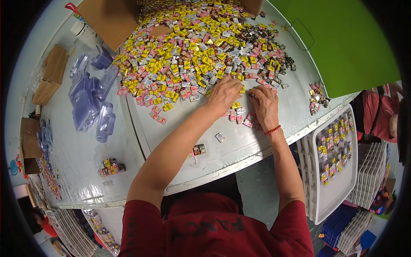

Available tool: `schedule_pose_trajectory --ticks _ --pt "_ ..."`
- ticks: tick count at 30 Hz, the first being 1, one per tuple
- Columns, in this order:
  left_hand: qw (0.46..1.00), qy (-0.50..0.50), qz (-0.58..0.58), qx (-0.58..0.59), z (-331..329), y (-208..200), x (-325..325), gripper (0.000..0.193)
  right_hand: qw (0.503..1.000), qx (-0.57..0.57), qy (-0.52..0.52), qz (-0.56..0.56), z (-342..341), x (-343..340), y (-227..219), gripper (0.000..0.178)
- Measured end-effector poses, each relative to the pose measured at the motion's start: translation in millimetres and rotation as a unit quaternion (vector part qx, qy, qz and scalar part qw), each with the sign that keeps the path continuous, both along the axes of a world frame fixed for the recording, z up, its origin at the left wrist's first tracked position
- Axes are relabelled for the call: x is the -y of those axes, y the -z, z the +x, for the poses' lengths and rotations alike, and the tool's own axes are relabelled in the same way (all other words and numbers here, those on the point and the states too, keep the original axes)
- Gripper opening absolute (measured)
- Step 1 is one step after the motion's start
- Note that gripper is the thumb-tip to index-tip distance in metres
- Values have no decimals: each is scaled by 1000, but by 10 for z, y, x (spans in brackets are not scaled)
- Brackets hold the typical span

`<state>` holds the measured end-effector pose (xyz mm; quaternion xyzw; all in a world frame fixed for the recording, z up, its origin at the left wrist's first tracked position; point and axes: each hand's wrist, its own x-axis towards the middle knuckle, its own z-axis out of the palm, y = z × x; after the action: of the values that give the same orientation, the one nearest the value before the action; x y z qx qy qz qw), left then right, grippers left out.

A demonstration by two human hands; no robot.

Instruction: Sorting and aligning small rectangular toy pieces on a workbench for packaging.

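A big heap of small wrapped squares [201, 47], yellow, pink, silver and dark, covers the far part of the grey table [239, 147]. My left hand [223, 95] rests palm down at the heap's near edge, fingers curled over a few pieces. My right hand [264, 106], a red bead bracelet on its wrist, lies beside it on several pink and silver pieces [239, 116]. Whether either hand pinches a piece is hidden by the fingers. One loose piece [220, 137] and a dark pair [199, 149] lie nearer me.
Clear plastic blister shells [92, 100] lie at the left, with a small row of pieces [110, 167]. Cardboard boxes [109, 19] stand at the back. A white tray [338, 150] with several pieces sits at my right, beside a green board [342, 43] and another person [379, 115].
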<state>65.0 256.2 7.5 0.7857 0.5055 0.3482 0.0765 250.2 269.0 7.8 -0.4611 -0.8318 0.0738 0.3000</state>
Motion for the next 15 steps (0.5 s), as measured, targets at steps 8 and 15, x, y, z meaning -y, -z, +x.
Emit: schedule_pose_trajectory --ticks 8,15 --pt "996 75 46 12 28 72 -81 18 996 -54 13 -66 47 18 -77 25" --pt "999 34 -3 35 90 82 -49 19 998 -48 2 -49 87 12 -9 36"
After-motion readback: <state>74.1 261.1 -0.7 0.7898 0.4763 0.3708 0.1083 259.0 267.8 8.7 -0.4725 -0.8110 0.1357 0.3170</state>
